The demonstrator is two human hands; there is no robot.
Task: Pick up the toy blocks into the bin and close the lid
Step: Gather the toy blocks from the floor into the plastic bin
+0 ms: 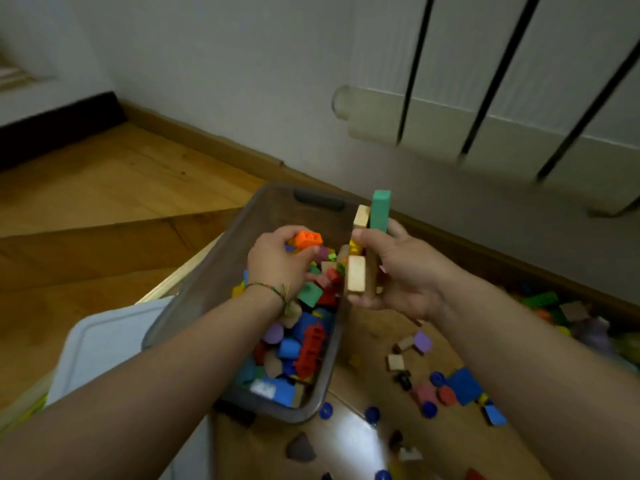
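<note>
A grey see-through bin (194, 299) stands on the wooden floor, holding several coloured toy blocks. Over its far half, my left hand (277, 261) grips an orange brick (308, 239) along with other small pieces. At the bin's right rim, my right hand (398, 271) holds a bundle of blocks: a tall green block (380, 209) sticking up and several plain wooden blocks (356, 278). A red brick (311, 348) and blue pieces lie inside the bin.
The pale lid (104, 344) lies on the floor left of the bin. Loose blocks are scattered to the right, among them a blue square (464, 385), a purple piece (422, 341) and a pile by the skirting (554, 310). A white radiator (519, 98) hangs on the wall behind.
</note>
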